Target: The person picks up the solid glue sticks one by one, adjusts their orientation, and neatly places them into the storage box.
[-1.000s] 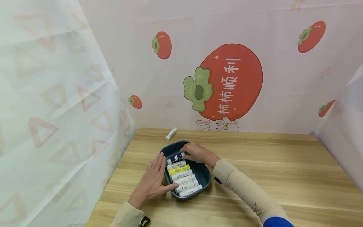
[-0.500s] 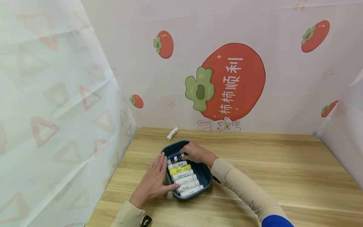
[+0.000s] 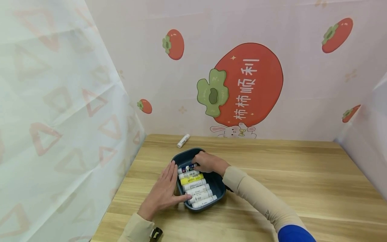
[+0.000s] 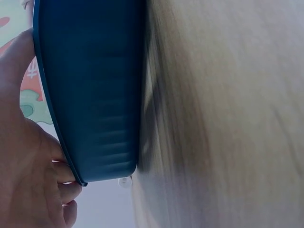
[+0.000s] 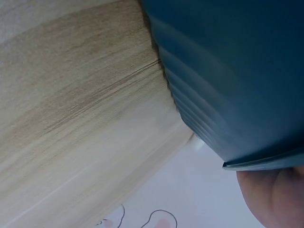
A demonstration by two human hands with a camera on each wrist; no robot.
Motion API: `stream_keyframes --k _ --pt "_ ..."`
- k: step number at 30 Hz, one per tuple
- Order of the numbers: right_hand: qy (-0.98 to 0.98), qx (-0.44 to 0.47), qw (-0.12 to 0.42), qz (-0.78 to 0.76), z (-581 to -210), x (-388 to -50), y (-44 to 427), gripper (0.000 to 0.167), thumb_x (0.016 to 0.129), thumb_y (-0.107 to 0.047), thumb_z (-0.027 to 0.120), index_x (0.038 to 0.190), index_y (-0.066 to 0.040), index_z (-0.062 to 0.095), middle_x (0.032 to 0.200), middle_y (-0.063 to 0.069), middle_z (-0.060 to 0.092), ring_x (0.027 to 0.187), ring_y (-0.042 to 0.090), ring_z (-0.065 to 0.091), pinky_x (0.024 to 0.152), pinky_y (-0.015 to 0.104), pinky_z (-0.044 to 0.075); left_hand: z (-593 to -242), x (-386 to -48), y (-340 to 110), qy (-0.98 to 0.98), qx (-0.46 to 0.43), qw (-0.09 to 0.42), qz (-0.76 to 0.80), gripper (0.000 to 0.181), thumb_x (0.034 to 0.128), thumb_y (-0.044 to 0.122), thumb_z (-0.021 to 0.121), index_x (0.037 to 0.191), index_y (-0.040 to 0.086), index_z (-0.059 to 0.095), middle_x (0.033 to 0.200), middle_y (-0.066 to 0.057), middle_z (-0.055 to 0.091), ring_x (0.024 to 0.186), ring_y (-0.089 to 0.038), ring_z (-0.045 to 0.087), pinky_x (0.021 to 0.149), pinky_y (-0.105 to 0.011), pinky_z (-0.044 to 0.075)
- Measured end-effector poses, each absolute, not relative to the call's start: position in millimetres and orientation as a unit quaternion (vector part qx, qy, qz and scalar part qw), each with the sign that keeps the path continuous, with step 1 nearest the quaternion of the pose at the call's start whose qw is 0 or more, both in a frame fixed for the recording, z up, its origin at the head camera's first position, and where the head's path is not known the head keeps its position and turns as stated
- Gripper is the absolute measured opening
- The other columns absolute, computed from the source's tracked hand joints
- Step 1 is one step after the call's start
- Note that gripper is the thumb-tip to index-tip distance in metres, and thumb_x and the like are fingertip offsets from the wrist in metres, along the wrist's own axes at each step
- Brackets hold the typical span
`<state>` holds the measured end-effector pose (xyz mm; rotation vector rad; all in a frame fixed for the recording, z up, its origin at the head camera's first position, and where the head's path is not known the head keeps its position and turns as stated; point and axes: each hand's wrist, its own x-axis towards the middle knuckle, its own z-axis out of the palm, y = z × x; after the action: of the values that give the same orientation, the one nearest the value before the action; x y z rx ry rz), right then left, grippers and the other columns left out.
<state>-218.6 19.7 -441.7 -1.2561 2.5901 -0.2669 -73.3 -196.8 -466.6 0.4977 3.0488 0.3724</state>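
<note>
A dark blue-green plastic bin [image 3: 219, 190] sits on the table, holding a row of stick-shaped tubes that look like glue sticks. Most are white, such as the white stick [image 3: 204, 201] at the near end; one is yellow [image 3: 191, 179]. At the row's far end lies a navy-and-white glue stick [image 3: 185, 168]. My right hand [image 3: 210, 163] reaches over the bin and pinches its right end, the fingertips partly hidden. My left hand [image 3: 163, 188] rests along the bin's left rim, fingers extended and thumb spread over the nearer sticks. The bin's outer wall [image 4: 95, 95] fills much of the left wrist view.
One loose white stick [image 3: 183, 140] lies on the wooden table [image 3: 287, 181] behind the bin, close to the back wall. Printed sheets [image 3: 187, 80] stand at the back and both sides of the table.
Both hands stay nearly where they were, the right still at the navy-and-white glue stick and the left on the rim. The head view has shifted slightly.
</note>
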Motion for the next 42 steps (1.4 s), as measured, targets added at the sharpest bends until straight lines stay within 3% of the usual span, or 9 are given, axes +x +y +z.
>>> stream_keyframes --k 4,8,18,22,26,35,42 --pt "0.888 -0.431 0.134 -0.085 -442 -220 17 0.018 0.107 -0.022 0.064 0.109 -0.011 0.078 0.080 -0.002 0.061 0.067 0.006 0.053 0.065 0.021 0.049 -466 -73 -197 0.979 0.162 0.007 0.124 0.130 0.0863 0.087 0.057 0.167 -0.005 0.011 0.178 -0.023 0.003 0.167 -0.036 0.006 0.135 -0.055 0.019" --pt "0.888 -0.429 0.139 -0.086 -441 -220 16 0.018 0.107 -0.021 0.064 0.110 -0.012 0.078 0.075 -0.004 0.053 0.065 0.007 0.052 0.064 0.020 0.046 -465 -73 -197 0.979 0.163 0.001 0.124 0.130 0.0864 0.086 0.057 0.167 -0.006 0.012 0.177 -0.024 0.005 0.167 -0.038 0.007 0.134 -0.055 0.020" --pt "0.889 -0.425 0.151 -0.078 -434 -220 13 0.021 0.106 -0.022 0.065 0.119 -0.012 0.078 0.090 -0.002 0.066 0.076 0.010 0.058 0.073 0.024 0.054 -465 -73 -198 0.979 0.159 0.012 0.128 0.130 0.0864 0.087 0.056 0.167 -0.005 0.011 0.177 -0.023 0.002 0.167 -0.038 0.005 0.135 -0.056 0.018" --pt "0.888 -0.429 0.143 -0.081 -429 -219 11 0.026 0.106 -0.022 0.065 0.127 -0.009 0.076 0.114 0.005 0.076 0.093 0.013 0.067 0.093 0.032 0.062 -465 -73 -198 0.978 0.160 0.004 0.133 0.130 0.0860 0.087 0.057 0.167 -0.005 0.012 0.178 -0.023 0.003 0.167 -0.037 0.006 0.134 -0.056 0.019" --pt "0.891 -0.424 0.137 -0.082 -423 -220 12 0.033 0.107 -0.022 0.064 0.135 -0.008 0.072 0.135 0.008 0.073 0.116 0.017 0.069 0.109 0.039 0.058 -466 -73 -197 0.978 0.161 0.000 0.132 0.131 0.0854 0.087 0.057 0.167 -0.004 0.013 0.178 -0.023 0.005 0.167 -0.037 0.007 0.134 -0.055 0.019" --pt "0.892 -0.420 0.130 -0.108 -404 -226 18 0.035 0.107 -0.020 0.065 0.137 -0.003 0.070 0.136 0.013 0.072 0.122 0.025 0.070 0.109 0.043 0.058 -464 -73 -194 0.979 0.160 0.008 0.129 0.131 0.0852 0.089 0.056 0.167 -0.004 0.013 0.178 -0.023 0.005 0.167 -0.037 0.007 0.135 -0.055 0.019" --pt "0.888 -0.430 0.122 -0.112 -396 -227 20 0.036 0.107 -0.021 0.065 0.136 -0.002 0.070 0.132 0.012 0.074 0.117 0.024 0.071 0.106 0.041 0.059 -462 -72 -195 0.979 0.157 0.018 0.129 0.131 0.0852 0.088 0.056 0.167 -0.003 0.012 0.178 -0.022 0.004 0.167 -0.037 0.006 0.134 -0.055 0.019"
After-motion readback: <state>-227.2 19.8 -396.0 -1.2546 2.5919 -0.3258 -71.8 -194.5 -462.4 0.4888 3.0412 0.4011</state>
